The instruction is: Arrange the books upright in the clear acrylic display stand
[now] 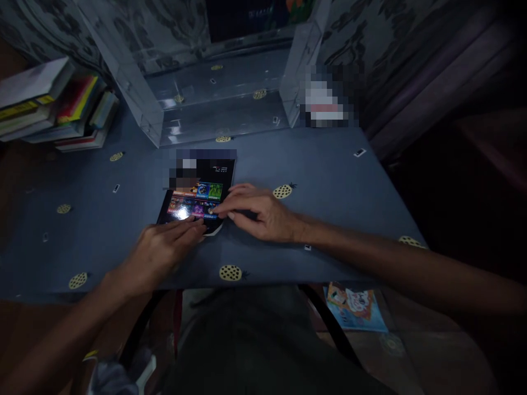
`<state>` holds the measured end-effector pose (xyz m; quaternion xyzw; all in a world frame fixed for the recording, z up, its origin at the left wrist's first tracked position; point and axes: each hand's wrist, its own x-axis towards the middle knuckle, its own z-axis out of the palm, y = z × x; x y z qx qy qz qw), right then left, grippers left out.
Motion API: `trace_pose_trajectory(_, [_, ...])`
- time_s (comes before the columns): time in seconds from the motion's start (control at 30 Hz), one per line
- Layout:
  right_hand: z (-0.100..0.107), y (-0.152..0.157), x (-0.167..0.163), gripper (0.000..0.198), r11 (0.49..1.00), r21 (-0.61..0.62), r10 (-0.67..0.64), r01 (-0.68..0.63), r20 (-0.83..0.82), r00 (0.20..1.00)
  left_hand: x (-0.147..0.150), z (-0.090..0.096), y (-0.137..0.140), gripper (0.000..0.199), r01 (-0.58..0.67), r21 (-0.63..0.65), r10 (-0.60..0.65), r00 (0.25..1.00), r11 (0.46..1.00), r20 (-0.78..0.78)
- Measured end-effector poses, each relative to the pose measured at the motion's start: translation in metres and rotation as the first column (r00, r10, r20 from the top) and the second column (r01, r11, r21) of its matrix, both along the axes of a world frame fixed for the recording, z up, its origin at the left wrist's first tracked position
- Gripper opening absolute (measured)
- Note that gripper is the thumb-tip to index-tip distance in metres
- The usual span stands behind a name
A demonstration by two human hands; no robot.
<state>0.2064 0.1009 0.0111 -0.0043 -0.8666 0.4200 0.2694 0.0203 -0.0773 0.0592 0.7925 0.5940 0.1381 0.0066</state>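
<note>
A glossy black book [228, 175] with small colourful pictures on its cover lies flat on the table, tilted slightly. White page edges show at its lower right corner, and glare covers part of the cover. My left hand [162, 247] rests over the book's lower edge, fingers stretched out and laid on the cover. From the right, my right hand [265, 214] reaches the book's lower right edge. Its index fingertip touches the cover and its thumb sits close to the page edges, as in a loose pinch. Both hands' fingertips are near each other.
A clear acrylic stand [222, 118] spans the back of the table [329, 181], which has a blue pineapple-print cover. Stacked books [37, 99] stand at the left. A blurred-out item [325, 104] is at the back right. Below lies a colourful packet [358, 310].
</note>
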Motion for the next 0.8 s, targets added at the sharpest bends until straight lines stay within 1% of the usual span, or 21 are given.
trace_pose_trajectory(0.07, [0.0,-0.004,0.002,0.028,0.999,-0.027,0.036,-0.037,-0.041,0.999,0.0,0.001,0.001,0.031,0.02,0.009,-0.02,1.0,1.0,0.011])
trace_pose_trajectory(0.13, [-0.001,-0.006,0.002,0.027,0.998,-0.034,0.052,-0.055,-0.078,0.996,-0.001,0.002,0.001,0.029,0.049,0.025,-0.048,0.999,0.998,-0.022])
trace_pose_trajectory(0.23, [-0.004,-0.005,0.001,0.025,0.999,-0.029,0.041,-0.045,-0.102,0.994,-0.001,0.003,0.001,0.031,0.05,0.012,-0.048,0.993,0.999,-0.104])
trace_pose_trajectory(0.33, [-0.005,-0.005,0.0,0.023,0.999,-0.025,0.034,-0.037,-0.1,0.994,-0.002,0.003,0.001,0.033,0.062,0.001,-0.061,0.988,0.998,-0.145])
trace_pose_trajectory(0.47, [-0.004,-0.005,0.0,0.023,0.998,-0.039,0.047,-0.052,-0.113,0.992,-0.002,0.001,0.001,0.036,0.065,0.053,-0.056,0.988,0.997,-0.147])
trace_pose_trajectory(0.57, [-0.003,-0.006,0.0,0.023,0.997,-0.041,0.064,-0.071,-0.139,0.988,-0.002,0.0,0.0,0.04,0.053,0.035,-0.048,0.99,0.998,-0.133])
trace_pose_trajectory(0.7, [-0.004,-0.008,0.001,0.022,0.992,-0.036,0.116,-0.123,-0.153,0.981,0.003,0.002,-0.003,0.039,0.096,0.057,-0.081,0.971,0.994,-0.223])
trace_pose_trajectory(0.8, [-0.004,-0.01,0.001,0.021,0.981,0.008,0.195,-0.195,-0.124,0.973,0.008,0.0,-0.007,0.037,0.092,0.018,-0.085,0.967,0.996,-0.24])
